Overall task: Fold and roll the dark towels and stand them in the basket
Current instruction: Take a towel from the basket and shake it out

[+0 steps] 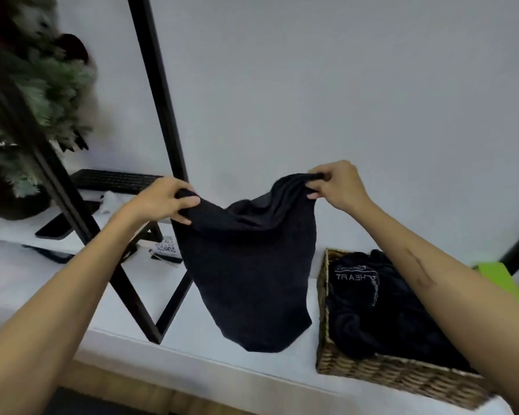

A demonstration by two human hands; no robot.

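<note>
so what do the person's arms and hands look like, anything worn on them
Both forearms are bare as far as the frame shows: no sleeves, gloves, watch or bracelets. The left hand and right hand show no rings on the visible fingers. The right forearm carries a long, thin, darker mark running along it.

"HEART" on basketed towel [357,277]

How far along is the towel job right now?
Early, it seems. Nothing looks finished: the dark towels in the wicker basket lie crumpled, none rolled or standing. In hand: the left hand and right hand hold one towel up by its top edge, unfolded. Left: folding, rolling, standing them all.
</note>
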